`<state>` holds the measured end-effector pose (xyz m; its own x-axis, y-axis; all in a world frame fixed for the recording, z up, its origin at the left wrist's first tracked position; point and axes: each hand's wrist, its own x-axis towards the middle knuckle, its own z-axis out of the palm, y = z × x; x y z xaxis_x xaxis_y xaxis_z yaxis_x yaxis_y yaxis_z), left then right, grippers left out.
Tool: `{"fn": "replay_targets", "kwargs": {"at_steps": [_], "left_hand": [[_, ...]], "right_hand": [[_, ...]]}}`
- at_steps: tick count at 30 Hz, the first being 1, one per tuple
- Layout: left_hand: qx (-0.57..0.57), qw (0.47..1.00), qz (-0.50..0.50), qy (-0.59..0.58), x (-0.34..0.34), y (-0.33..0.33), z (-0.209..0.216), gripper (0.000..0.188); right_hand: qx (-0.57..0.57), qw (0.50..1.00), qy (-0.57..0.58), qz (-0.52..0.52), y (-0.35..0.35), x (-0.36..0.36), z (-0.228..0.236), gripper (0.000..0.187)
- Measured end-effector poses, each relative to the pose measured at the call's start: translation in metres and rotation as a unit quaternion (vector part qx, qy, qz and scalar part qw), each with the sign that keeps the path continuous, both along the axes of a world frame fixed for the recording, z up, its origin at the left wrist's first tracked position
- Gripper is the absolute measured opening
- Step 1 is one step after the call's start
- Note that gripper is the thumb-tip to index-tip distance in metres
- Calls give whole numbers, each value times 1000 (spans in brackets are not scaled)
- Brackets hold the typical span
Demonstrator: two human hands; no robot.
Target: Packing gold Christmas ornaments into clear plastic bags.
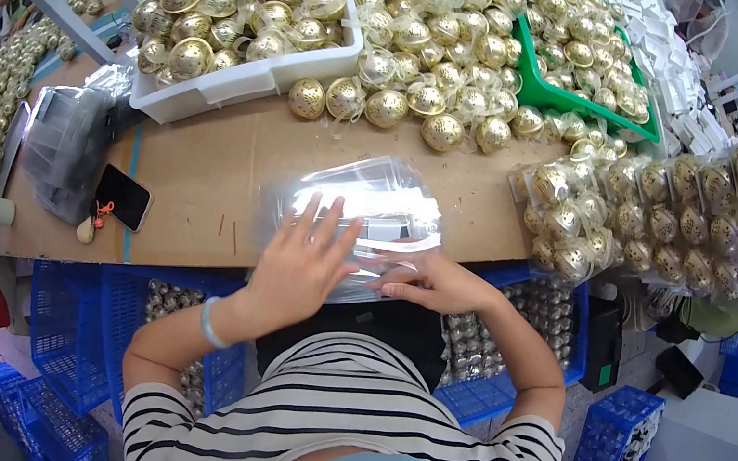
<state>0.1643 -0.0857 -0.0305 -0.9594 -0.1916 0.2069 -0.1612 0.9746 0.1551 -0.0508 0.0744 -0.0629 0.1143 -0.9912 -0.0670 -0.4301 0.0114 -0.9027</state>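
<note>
While loose gold balls (442, 131) are crowding the far side of the table (192, 152), the person's hands are working on clear plastic packaging (374, 190) at the near edge, in the middle. The left hand (294, 269) is lying over the left part of that plastic with its fingers spread and released, pressing or smoothing rather than grasping. The right hand (440, 282) is reaching in at the near right edge, its fingers touching the plastic; glare is hiding whether they are pinching it, so I cannot tell.

As for progress, the work seems to be standing partway. On the right, filled packs (688, 220) are holding gold balls in rows under clear plastic, so that portion is looking done. The packaging between the hands is showing no balls inside, so this piece is apparently at an early stage. Much seems to be remaining: loose balls are heaping up in the white bin (245, 95) at far left and the green bin (527, 60) at far right.
</note>
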Motion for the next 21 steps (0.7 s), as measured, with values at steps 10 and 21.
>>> {"fn": "replay_targets", "kwargs": {"at_steps": [10,21], "left_hand": [[60,996,-4,-68,-10,-6,-52,83],[253,960,124,13,-12,-10,-28,91]], "right_hand": [[-132,848,413,-305,-37,34,-32,58],[-269,812,302,-422,-33,70,14,55]]}}
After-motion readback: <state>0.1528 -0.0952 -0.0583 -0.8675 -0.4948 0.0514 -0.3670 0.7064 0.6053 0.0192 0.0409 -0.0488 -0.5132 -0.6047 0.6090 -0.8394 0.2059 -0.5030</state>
